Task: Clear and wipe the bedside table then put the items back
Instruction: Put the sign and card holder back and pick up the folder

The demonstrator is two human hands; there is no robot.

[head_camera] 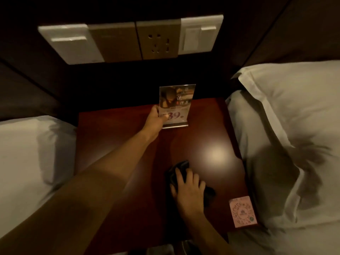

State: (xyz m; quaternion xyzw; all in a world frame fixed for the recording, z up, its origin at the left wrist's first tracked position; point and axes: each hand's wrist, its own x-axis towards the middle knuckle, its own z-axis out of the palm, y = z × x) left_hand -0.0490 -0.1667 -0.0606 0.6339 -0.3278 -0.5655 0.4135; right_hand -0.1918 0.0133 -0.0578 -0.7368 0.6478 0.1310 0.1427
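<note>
While right hand (189, 188) presses cloth (181, 167), left hand (156, 117) grips sign (177, 102).

Reddish-brown table (114, 144), black cloth (181, 167), pink patterned card (242, 211), white pillows (287, 100).

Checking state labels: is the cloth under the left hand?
No, the dark cloth lies under the right hand; the left hand grips the acrylic sign.

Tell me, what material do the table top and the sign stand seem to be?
Table top: probably varnished reddish wood or veneer; it mirrors a lamp glare. Sign stand: likely clear acrylic; see-through edges, glossy base, printed card inside.
</note>
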